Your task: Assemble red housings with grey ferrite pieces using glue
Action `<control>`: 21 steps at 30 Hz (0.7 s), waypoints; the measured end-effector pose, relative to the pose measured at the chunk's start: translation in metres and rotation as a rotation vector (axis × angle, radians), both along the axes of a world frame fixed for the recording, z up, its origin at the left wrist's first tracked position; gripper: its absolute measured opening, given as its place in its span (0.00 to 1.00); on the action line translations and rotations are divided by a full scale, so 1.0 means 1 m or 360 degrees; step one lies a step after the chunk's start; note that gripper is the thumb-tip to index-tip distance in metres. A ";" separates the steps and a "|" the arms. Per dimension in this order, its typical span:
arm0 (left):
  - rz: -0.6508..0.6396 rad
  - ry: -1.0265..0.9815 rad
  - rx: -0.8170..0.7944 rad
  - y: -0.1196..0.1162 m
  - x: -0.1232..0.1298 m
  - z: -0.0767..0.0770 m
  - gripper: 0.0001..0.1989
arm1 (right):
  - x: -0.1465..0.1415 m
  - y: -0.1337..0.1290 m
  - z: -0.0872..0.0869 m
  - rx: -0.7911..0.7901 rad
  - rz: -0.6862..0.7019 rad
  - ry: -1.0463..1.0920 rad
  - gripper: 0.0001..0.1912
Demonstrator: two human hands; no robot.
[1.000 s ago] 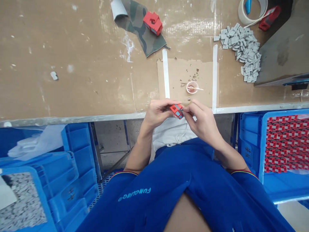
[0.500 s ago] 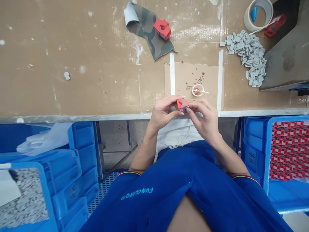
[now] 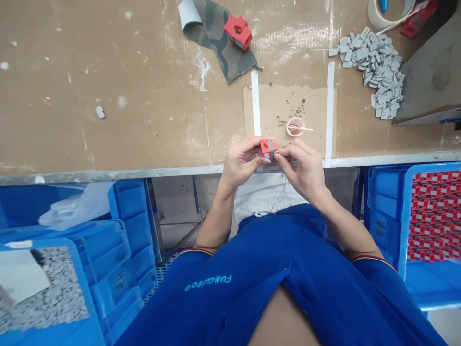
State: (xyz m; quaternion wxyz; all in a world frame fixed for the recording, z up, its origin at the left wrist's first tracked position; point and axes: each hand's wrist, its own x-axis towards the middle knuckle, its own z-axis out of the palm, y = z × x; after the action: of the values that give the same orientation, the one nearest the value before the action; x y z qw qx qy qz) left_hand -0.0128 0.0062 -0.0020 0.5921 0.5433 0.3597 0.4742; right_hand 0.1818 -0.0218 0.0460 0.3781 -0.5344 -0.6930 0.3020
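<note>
Between the thumb and fingers of my left hand (image 3: 240,162) is a small red plastic part (image 3: 266,147) with a grey band across it, just above the table's front edge. My right hand (image 3: 304,166) pinches the part's right end with thumb and forefinger; the fingertips hide whether a smaller piece is between them. Just beyond the hands stands a small clear cup (image 3: 291,122) with reddish contents and a thin white stick leaning out. The cup rests on a cardboard sheet (image 3: 317,103) with dark crumbs scattered on it.
A similar red part (image 3: 237,31) lies on a camouflage cloth strip (image 3: 230,62). Right of it are a heap of grey pieces (image 3: 383,72), a tape roll (image 3: 376,19) and a red tool (image 3: 419,18). Blue crates (image 3: 387,192) of red parts and a blue crate (image 3: 77,254) of grey pieces flank me.
Both hands and the red part appear slightly higher in view, while the table things have shifted a little as the camera moved. The part looks slightly tilted, with the same grip on it.
</note>
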 end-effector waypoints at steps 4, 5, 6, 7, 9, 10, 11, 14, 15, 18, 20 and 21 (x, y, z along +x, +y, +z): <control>-0.0003 0.0008 -0.0044 0.000 0.000 0.000 0.26 | 0.005 0.003 0.010 -0.0112 0.0087 0.0046 0.08; -0.0002 0.0013 -0.0045 0.001 0.000 0.000 0.26 | 0.007 0.003 0.013 -0.0139 0.0113 0.0049 0.08; -0.0006 0.0014 -0.0042 0.001 0.000 0.001 0.26 | 0.008 0.004 0.015 -0.0160 0.0133 0.0047 0.08; -0.0012 0.0011 -0.0041 0.001 0.000 0.001 0.26 | 0.009 0.005 0.018 -0.0175 0.0147 0.0038 0.07; -0.0028 -0.0004 -0.0042 0.001 0.001 0.002 0.25 | 0.010 0.007 0.020 -0.0198 0.0169 -0.0012 0.07; -0.0034 -0.0016 -0.0043 0.001 0.001 0.002 0.25 | 0.010 0.007 0.020 -0.0208 0.0184 -0.0050 0.07; -0.0043 -0.0027 -0.0044 0.001 0.001 0.003 0.24 | 0.010 0.008 0.019 -0.0218 0.0203 -0.0086 0.07; -0.0083 -0.0023 -0.0055 0.001 0.001 0.004 0.22 | 0.010 0.009 0.014 -0.0239 0.0244 -0.0156 0.08; -0.0092 -0.0017 -0.0059 0.001 0.001 0.004 0.22 | 0.010 0.009 0.012 -0.0233 0.0244 -0.0161 0.08; -0.0087 -0.0030 -0.0042 0.000 0.000 0.002 0.23 | 0.008 0.009 0.007 -0.0166 0.0226 -0.0158 0.07; -0.0077 -0.0055 -0.0012 0.000 0.000 0.001 0.24 | 0.007 0.008 0.009 -0.0114 0.0222 -0.0168 0.07; -0.0077 -0.0060 -0.0003 0.000 0.000 0.000 0.24 | 0.007 0.007 0.011 -0.0103 0.0222 -0.0180 0.07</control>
State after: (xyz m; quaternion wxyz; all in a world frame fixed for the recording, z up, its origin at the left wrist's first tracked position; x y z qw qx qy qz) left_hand -0.0132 0.0059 -0.0016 0.6104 0.5423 0.3357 0.4697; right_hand 0.1887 -0.0151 0.0567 0.2989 -0.5128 -0.7388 0.3192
